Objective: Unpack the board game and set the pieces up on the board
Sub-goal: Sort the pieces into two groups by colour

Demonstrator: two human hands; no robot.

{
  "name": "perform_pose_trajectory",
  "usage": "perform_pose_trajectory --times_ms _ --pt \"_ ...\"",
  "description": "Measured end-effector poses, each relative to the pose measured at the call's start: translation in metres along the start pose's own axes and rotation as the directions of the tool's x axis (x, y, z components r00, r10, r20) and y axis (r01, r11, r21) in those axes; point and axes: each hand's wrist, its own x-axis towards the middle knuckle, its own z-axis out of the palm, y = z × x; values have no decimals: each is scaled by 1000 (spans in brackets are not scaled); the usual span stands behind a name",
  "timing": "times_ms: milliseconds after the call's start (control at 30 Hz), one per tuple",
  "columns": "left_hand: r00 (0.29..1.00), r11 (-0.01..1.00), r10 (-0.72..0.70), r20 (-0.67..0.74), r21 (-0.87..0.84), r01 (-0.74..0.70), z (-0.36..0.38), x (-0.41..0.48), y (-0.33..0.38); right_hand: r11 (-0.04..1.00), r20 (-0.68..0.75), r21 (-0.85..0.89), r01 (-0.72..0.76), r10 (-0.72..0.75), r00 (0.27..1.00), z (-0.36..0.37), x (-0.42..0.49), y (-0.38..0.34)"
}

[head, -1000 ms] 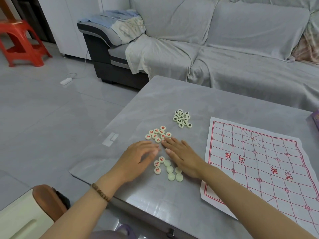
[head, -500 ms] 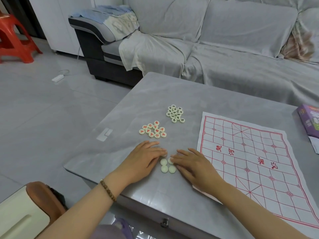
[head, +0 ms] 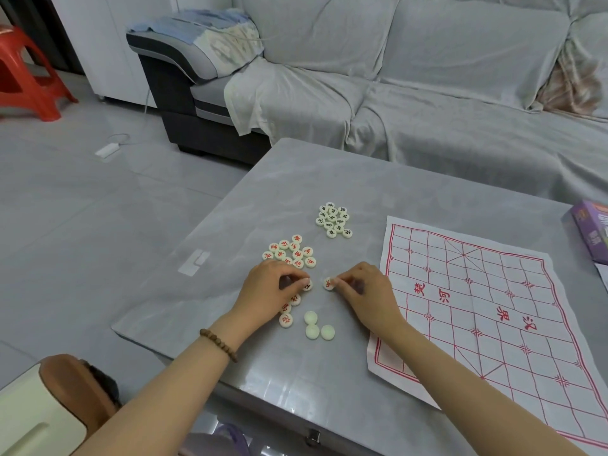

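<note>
Hands, flat over face-down pieces half second ago, now each pinch one. Purple box (head: 589, 232) at far right of table (head: 329, 179), contents not visible. Left hand (head: 273, 291) curled, fingertips on marked piece (head: 307, 285); right hand (head: 365, 291) curled, pinching second piece (head: 328, 283). Three blank pieces (head: 316, 325) between wrists. Red pile (head: 291, 255), black pile (head: 334, 220) beyond. Board (head: 477, 291) flat, just beside right hand.

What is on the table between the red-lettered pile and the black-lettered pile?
Nothing: in the head view, only bare table separates the red-lettered pile from the black-lettered pile.
</note>
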Motion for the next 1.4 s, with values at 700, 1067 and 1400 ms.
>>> perform_pose_trajectory --times_ms 700,1067,1400 --pt "1000 1000 0 8 1 0 -13 -19 9 878 364 -328 349 -224 904 9 -15 -14" --pt "909 910 156 387 301 -285 13 -5 31 902 226 -431 13 94 970 -8 50 20" --pt "965 869 42 258 467 -163 -3 -7 3 940 199 -104 325 -300 933 -20 -33 0"
